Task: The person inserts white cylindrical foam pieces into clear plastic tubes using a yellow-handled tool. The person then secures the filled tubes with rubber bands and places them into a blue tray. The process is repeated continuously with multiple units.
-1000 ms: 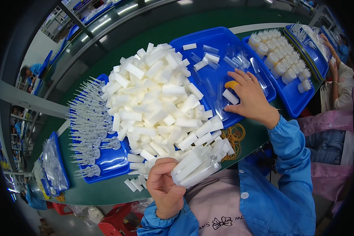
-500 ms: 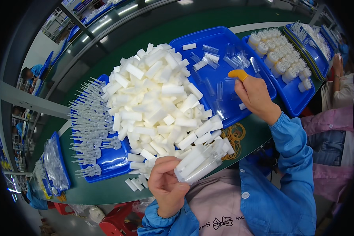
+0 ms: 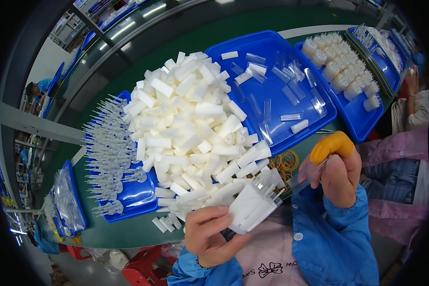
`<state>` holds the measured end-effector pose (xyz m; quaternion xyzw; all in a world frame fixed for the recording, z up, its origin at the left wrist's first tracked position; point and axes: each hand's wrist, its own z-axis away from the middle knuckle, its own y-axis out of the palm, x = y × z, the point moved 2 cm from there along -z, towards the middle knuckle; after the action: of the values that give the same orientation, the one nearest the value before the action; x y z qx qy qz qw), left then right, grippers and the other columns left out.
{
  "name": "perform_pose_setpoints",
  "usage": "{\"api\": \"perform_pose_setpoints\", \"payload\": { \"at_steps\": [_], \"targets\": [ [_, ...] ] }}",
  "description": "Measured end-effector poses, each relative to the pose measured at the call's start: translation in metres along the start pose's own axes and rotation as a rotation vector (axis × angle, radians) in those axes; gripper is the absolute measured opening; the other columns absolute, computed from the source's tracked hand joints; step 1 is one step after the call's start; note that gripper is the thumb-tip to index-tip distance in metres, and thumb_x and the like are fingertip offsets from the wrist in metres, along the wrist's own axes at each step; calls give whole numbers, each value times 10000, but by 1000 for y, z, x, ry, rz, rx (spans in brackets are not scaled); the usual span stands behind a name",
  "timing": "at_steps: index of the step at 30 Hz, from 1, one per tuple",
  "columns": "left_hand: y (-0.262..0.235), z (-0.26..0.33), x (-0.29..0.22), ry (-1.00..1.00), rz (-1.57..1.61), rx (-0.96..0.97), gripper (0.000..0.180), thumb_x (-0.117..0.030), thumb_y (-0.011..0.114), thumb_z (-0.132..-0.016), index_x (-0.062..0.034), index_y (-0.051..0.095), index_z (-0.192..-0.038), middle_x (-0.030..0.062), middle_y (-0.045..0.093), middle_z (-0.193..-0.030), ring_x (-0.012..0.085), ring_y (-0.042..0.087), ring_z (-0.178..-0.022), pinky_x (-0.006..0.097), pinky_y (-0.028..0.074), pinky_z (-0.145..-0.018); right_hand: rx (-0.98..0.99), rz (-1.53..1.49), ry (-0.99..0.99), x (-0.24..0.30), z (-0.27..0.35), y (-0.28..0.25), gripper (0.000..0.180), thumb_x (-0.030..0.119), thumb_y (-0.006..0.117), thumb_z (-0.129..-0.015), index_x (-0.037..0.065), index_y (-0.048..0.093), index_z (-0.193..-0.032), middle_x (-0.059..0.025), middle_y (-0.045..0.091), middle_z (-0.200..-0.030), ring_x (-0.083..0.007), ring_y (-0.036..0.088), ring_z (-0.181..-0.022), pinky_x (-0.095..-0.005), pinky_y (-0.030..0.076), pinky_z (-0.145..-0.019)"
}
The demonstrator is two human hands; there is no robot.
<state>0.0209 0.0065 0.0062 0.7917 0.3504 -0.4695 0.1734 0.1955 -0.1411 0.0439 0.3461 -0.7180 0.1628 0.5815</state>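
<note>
To the left, a blue plastic tray (image 3: pixel 137 194) carries dense rows of white plastic pieces with thin upright stems (image 3: pixel 106 152). Farther left, clear plastic bags (image 3: pixel 66 198) lie heaped in a smaller blue tray (image 3: pixel 83 212). A pale metal beam (image 3: pixel 38 121) slants beyond them, with a co-worker in blue (image 3: pixel 44 86) behind. Below the table edge stands a red plastic stool (image 3: pixel 143 268). At far right appear a pink garment (image 3: pixel 400 212) and blue jeans (image 3: pixel 394 178).

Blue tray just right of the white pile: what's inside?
Clear tubes and a few white pieces. On the left the white pile overlaps the tray; what it covers there can't be seen.
</note>
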Motion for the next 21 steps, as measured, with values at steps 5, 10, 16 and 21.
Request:
{"api": "perform_pose_setpoints", "payload": {
  "at_steps": [5,10,16,21],
  "targets": [
    [3,-1,-5,104,-110,97,452,-94,848,-529,-21,618,-911,151,543,-983,230,592,-819,309,496,-692,-20,-108,195,-6,-6,5,182,99,406,-926,-30,518,-989,-25,504,-641,-52,447,-528,-240,455,-562],
    [4,-4,-9,210,-290,212,460,-137,819,-541,-46,591,-930,151,523,-1005,226,553,-850,316,459,-739,27,-219,280,-18,-4,9,161,94,434,-918,-25,532,-966,-12,503,-626,-40,428,-486,-225,440,-515],
    [8,-7,-18,18,-407,201,518,-83,783,-541,-30,608,-1025,130,501,-983,227,549,-815,309,446,-714,0,-171,313,-19,-2,13,152,90,469,-895,-19,550,-960,-12,526,-638,-31,456,-502,-208,419,-503],
    [12,-11,-13,15,-389,358,505,-56,766,-558,-15,641,-1046,116,468,-999,222,547,-814,306,445,-713,-6,-57,224,-17,-2,13,151,55,482,-870,-24,581,-952,-28,575,-681,-29,510,-555,-185,408,-508]
  ]
}}
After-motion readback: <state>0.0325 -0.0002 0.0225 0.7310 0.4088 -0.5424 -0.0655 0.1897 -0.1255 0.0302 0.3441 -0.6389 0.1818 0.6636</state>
